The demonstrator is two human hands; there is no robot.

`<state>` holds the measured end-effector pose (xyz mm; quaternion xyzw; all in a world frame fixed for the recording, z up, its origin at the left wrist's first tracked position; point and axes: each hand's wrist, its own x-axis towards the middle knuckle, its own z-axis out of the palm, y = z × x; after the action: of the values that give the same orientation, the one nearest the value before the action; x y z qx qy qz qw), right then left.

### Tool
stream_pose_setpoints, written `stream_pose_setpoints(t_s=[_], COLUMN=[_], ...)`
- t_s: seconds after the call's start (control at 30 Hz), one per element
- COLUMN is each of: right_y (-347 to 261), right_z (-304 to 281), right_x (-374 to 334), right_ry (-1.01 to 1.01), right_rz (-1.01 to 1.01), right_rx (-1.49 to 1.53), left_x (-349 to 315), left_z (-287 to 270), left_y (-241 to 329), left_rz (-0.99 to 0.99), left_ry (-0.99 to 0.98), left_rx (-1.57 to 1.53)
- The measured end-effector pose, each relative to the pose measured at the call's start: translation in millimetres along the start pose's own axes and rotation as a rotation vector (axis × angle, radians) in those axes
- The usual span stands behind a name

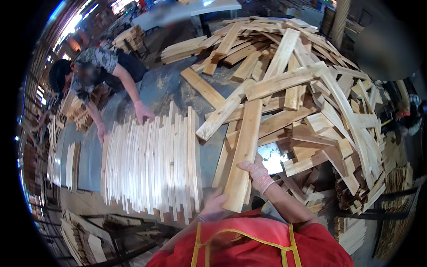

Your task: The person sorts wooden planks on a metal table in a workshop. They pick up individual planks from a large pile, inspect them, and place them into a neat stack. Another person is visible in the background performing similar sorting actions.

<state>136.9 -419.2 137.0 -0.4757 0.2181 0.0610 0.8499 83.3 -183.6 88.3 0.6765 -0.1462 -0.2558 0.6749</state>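
Note:
A long pale wooden board [245, 153] slants away in front of me, its near end close to my body. My right hand [258, 175], in a light glove, grips its right edge, thumb lying over the top face. At the near left corner, my left hand [212, 207] closes on the same board, somewhat blurred. Left of it stands a row of boards set on edge [151, 164], side by side on the metal table [169, 84]. A heap of loose boards [284, 84] spreads to the right, some lying under the held board's far part.
Across the table at left, a co-worker [100, 66] bends over with gloved hands at the row's far side. Fewer upright boards [72, 164] stand further left. Stacked timber [82, 236] sits below the table's near edge. A pale table [195, 10] is in the background.

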Motion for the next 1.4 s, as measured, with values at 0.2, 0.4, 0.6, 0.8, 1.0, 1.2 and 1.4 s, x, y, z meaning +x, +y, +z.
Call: stream_pose_setpoints(t_s=[0.2, 0.4, 0.6, 0.8, 1.0, 1.2, 1.4], right_y=[41.8, 18.6, -8.6, -16.4, 0.9, 74.7, 74.0], right_z=[-9.3, -42.7, -20.1, 32.7, 103.3, 128.4, 178.8], right_x=[47.8, 55.7, 54.5, 29.3, 87.5, 100.8, 76.7], right_ry=[-0.001, -0.013, -0.063, -0.213, -0.320, -0.295, -0.086], right_rz=[-0.242, 0.076, 0.243, 0.003, 0.074, -0.124, 0.276], right_rx=[-0.650, -0.498, -0.324, -0.378, -0.786, -0.588, -0.339], left_x=[15.3, 69.7, 83.6, -2.7, -114.7, -137.3, -148.6], left_z=[-63.2, -26.2, -6.0, -82.8, -194.5, -211.8, -247.0], left_y=[-70.7, 60.9, 51.8, 39.5, 7.9, -16.2, 34.4], left_rz=[0.089, -0.232, -0.165, -0.426, -0.836, -0.639, -0.689], left_ry=[-0.263, 0.085, 0.490, 0.996, 1.410, 1.242, 0.984], left_rx=[0.475, 0.861, 0.806, 1.039, 0.984, 0.398, 0.522])
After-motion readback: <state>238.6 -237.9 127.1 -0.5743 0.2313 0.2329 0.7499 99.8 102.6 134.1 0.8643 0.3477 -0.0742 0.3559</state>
